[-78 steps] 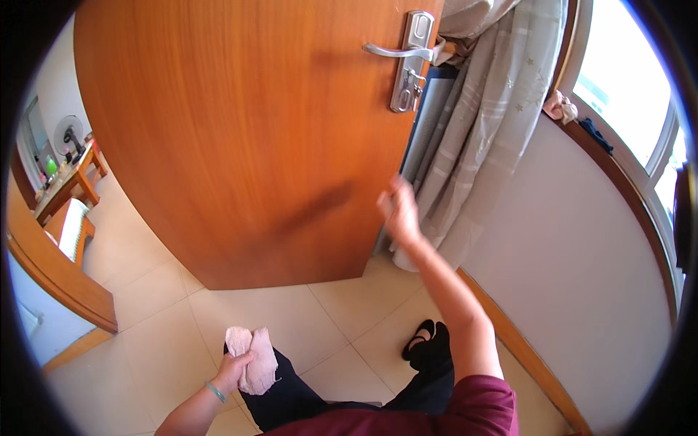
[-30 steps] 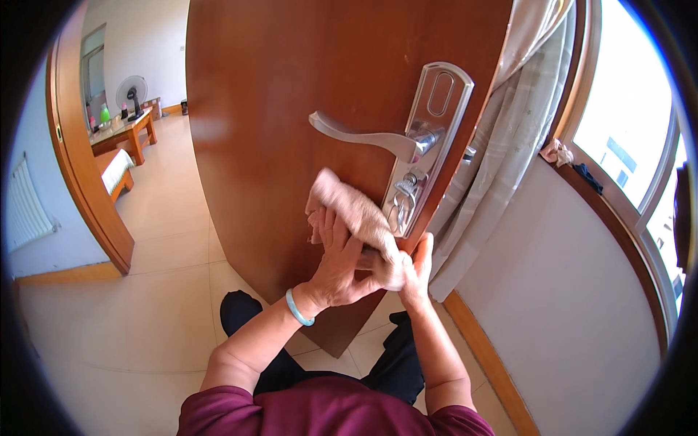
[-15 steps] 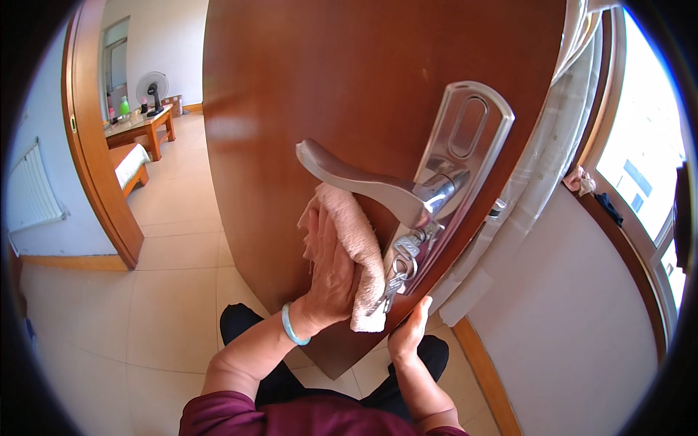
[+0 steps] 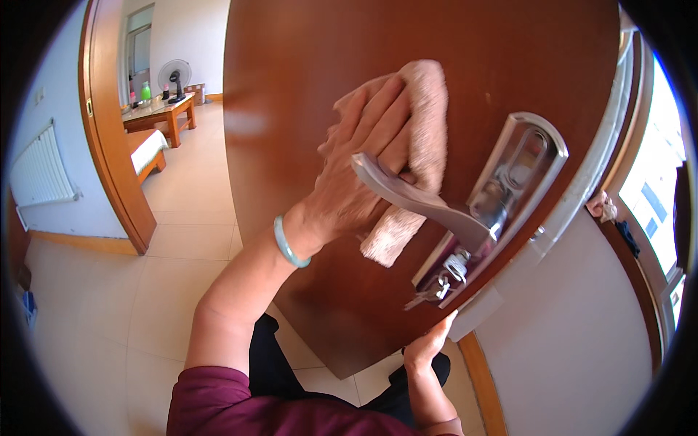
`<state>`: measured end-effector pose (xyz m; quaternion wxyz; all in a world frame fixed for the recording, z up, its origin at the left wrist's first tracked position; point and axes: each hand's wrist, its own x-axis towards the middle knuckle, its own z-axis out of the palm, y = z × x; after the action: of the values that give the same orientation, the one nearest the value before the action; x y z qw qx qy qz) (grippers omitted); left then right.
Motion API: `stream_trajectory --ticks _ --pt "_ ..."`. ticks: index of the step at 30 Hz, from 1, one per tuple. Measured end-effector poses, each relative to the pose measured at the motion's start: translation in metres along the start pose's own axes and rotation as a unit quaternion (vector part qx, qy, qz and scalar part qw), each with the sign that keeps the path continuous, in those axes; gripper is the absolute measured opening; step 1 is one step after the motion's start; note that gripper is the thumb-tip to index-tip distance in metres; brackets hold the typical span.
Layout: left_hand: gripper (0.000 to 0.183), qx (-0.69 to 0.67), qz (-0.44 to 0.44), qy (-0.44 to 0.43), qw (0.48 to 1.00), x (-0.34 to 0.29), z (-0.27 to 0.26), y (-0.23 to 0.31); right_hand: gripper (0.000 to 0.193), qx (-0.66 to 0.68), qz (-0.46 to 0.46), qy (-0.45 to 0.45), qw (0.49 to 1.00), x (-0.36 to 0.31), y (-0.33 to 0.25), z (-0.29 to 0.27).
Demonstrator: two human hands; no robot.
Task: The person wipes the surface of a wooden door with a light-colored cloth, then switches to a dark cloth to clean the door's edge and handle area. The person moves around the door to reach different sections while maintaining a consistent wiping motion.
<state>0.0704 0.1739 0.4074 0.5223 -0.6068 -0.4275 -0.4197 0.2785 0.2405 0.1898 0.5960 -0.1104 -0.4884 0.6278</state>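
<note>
Head view: the cloth (image 4: 427,116) is at the face of the door (image 4: 291,94), to the left of the lock plate (image 4: 510,171). It is pale pink with a rough, napped surface, and it is folded into a thick pad. Its upper end is rounded and rises above the fingers; its lower end is blunt and hangs below the lever (image 4: 429,208). The lever crosses in front of the pad's lower part. Slight blur softens the cloth's right edge.

The left hand (image 4: 363,156) grasps the cloth, with its fingers extended over the pad and the pad on the door side of the hand. The wrist carries a pale green bangle (image 4: 282,243).

The right hand (image 4: 429,341) is at the door's edge, below the plate. Its fingers are partly hidden there; whether they are clenched on the edge cannot be told from this angle.

The keys (image 4: 440,287) hang at the plate's lower end, below the lever and apart from the cloth.
</note>
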Motion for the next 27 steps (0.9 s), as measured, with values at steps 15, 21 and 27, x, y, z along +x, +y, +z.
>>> stream_trajectory --ticks 15,21,27 --pt "0.052 0.045 -0.419 -0.014 0.907 -0.061 -0.024 -0.172 0.054 -0.153 0.003 0.021 0.988 -0.018 0.007 -0.029" --pt "0.046 -0.015 -0.644 0.081 0.760 -0.157 -0.026 -0.168 0.055 -0.041 -0.023 -0.016 0.999 -0.025 0.018 -0.030" --pt "0.040 -0.031 -0.661 0.168 0.731 -0.137 -0.013 -0.066 0.048 0.019 0.004 -0.040 0.999 -0.021 -0.008 0.011"
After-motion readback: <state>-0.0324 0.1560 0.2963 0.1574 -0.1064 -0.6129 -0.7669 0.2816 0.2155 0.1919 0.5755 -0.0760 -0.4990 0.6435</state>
